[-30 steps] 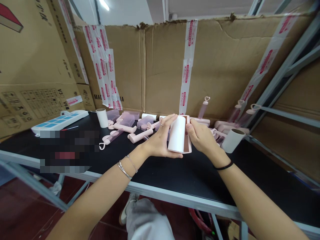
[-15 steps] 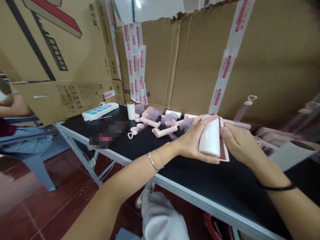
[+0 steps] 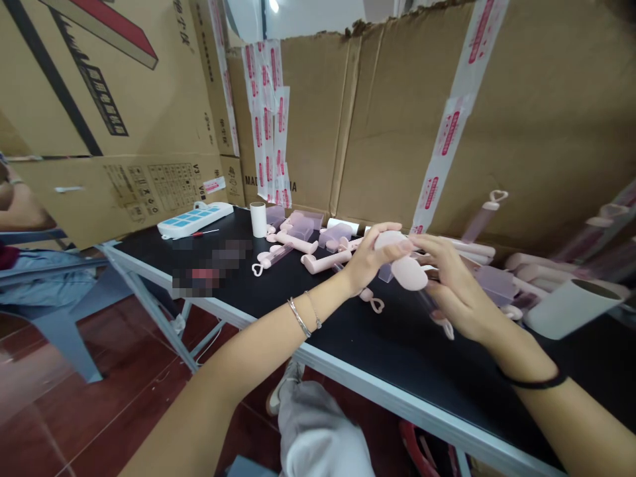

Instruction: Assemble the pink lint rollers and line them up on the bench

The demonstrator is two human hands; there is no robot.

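Both my hands hold a pink lint roller point(image 3: 406, 270) just above the black table point(image 3: 377, 351), its rounded pink end turned toward me. My left hand point(image 3: 366, 260) is curled around its far left side, fingers over the top. From the right, my right hand point(image 3: 450, 291) grips it, and a clear handle with a heart-shaped loop point(image 3: 442, 323) sticks out below the fingers. Another heart-shaped loop point(image 3: 375, 305) lies on the table under my hands.
Several pink handles point(image 3: 322, 262) and clear covers point(image 3: 303, 225) lie behind my hands. A white roll point(image 3: 258, 218) and a power strip point(image 3: 191, 220) stand at far left, another roll point(image 3: 566, 306) lies at right. Taped cardboard walls point(image 3: 387, 126) surround the table. Another person's arm point(image 3: 20, 205) shows at the left edge.
The white roll in its pink cover, held upright before, no longer shows; the piece in my hands now points its pink end at me. The view swung left earlier.
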